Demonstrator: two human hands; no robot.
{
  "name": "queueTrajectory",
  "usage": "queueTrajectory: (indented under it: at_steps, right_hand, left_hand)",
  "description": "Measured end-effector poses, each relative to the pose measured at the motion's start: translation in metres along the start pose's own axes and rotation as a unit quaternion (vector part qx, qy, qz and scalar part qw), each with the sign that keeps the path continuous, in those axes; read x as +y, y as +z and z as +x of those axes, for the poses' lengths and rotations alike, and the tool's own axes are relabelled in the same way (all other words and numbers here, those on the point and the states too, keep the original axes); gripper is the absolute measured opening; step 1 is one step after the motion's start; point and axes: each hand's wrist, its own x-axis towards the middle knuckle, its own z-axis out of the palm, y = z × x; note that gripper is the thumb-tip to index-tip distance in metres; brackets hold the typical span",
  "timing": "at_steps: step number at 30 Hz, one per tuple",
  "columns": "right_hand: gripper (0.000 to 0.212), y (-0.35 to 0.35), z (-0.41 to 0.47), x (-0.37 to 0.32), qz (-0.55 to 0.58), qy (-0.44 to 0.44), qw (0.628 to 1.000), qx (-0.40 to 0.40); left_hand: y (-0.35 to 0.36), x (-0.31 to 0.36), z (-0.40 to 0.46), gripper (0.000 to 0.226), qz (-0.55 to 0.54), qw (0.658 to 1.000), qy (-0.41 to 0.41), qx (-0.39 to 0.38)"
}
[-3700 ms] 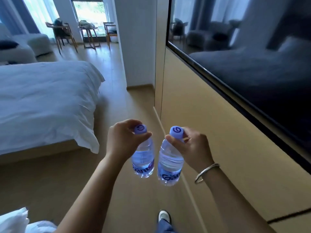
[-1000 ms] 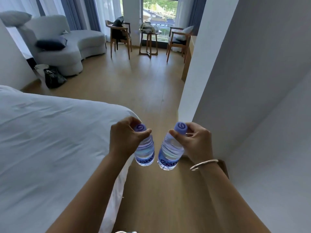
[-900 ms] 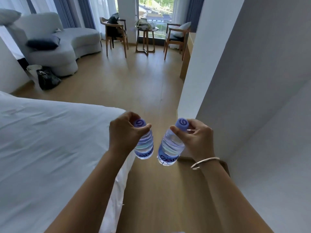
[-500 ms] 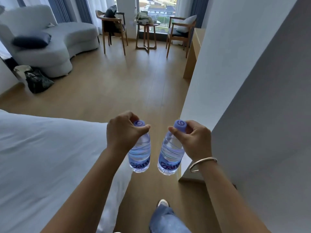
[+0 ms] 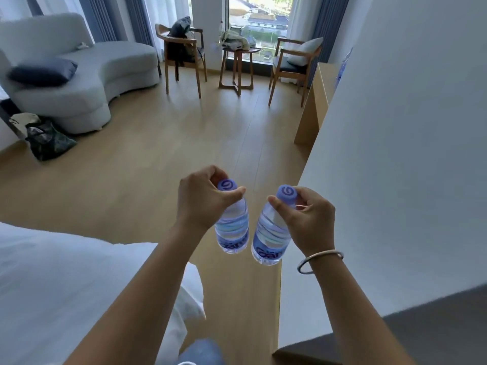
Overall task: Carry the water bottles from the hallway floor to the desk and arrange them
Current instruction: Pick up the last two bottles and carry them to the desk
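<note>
left hand [image 5: 204,204] pinches the left bottle [image 5: 232,227] by its cap, right hand [image 5: 308,222] likewise the right bottle [image 5: 271,237], at 3 o'clock beside it.

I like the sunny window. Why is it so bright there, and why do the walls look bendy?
Head view: daylight pours through the window, washing out the scene outside; the wide-angle lens bows the white wall and floor edges; the two bottles in the hands stay fairly sharp, corners look softer.

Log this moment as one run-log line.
phase: carrying | left hand: grips left bottle at neck | right hand: grips right bottle at neck | desk: ahead right, not reached
</note>
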Motion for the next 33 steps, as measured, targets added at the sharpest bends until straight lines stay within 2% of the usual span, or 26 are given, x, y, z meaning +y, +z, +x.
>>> queueTrajectory:
  at_steps: [6,14,18,23,33]
  right_hand:
    - [0.025,0.049,0.089,0.044,-0.015,0.031,0.999,0.019]
    - [0.024,0.12,0.241,0.093,-0.014,0.064,0.995,0.074]
    - [0.019,0.138,0.303,0.116,-0.017,0.081,0.991,0.109]
    - [0.019,0.157,0.374,0.154,-0.035,0.084,0.99,0.111]
    - [0.02,0.18,0.562,0.262,-0.018,0.124,0.984,0.127]
  left_hand:
    - [0.056,-0.03,0.105,0.026,-0.045,0.998,-0.016,-0.029]
    - [0.129,-0.051,0.284,0.031,-0.068,0.994,0.018,-0.079]
    - [0.161,-0.056,0.357,0.032,-0.074,0.994,0.031,-0.08]
    - [0.211,-0.067,0.433,0.029,-0.068,0.992,0.023,-0.104]
    - [0.356,-0.064,0.593,0.032,-0.04,0.985,0.01,-0.169]
